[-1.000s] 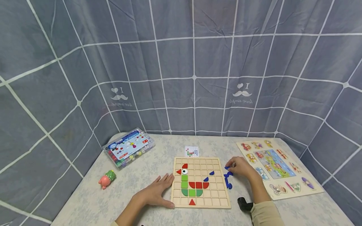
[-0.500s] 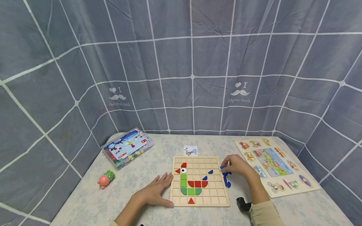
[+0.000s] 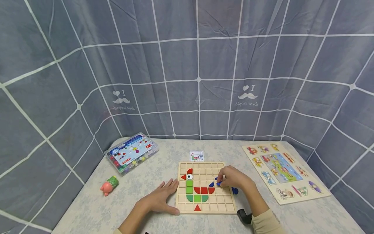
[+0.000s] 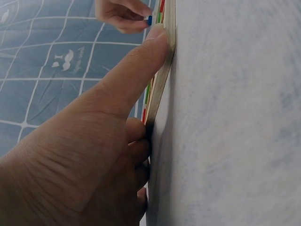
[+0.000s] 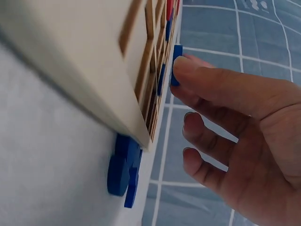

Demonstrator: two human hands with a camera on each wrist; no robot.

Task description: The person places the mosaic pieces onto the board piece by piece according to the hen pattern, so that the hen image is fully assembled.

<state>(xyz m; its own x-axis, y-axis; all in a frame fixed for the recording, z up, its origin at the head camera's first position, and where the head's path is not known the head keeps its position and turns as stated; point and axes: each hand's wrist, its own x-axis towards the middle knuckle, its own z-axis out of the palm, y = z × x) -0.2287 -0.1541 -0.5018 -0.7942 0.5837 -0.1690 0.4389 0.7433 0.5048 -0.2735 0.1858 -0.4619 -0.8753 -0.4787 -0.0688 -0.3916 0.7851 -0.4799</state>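
Between thumb and index finger, my right hand (image 3: pixel 232 177) pinches a blue semicircle piece (image 5: pixel 177 70), held just above the right half of a wooden grid board (image 3: pixel 228 208). The fingers partly cover blue pieces on the board in the head view; one blue semicircle (image 3: pixel 211 184) shows beside them. Red, green and white pieces, such as a red triangle (image 3: pixel 197 208) and a green square (image 3: pixel 189 190), lie in the grid in a bird-like figure. My left hand (image 3: pixel 159 198) rests flat with straight fingers, its thumb and fingertips touching the board's left edge.
Loose blue pieces (image 3: pixel 235 190) lie off the board's right edge. A pattern card (image 3: pixel 196 156) lies behind the board. A picture puzzle board (image 3: pixel 263 172) is at right, a clear box of beads (image 3: pixel 132 152) and a pink-green toy (image 3: pixel 109 186) at left.
My right hand has moved left from the loose blue pieces to over the board, carrying a blue semicircle. The left hand has stayed at the board's edge.
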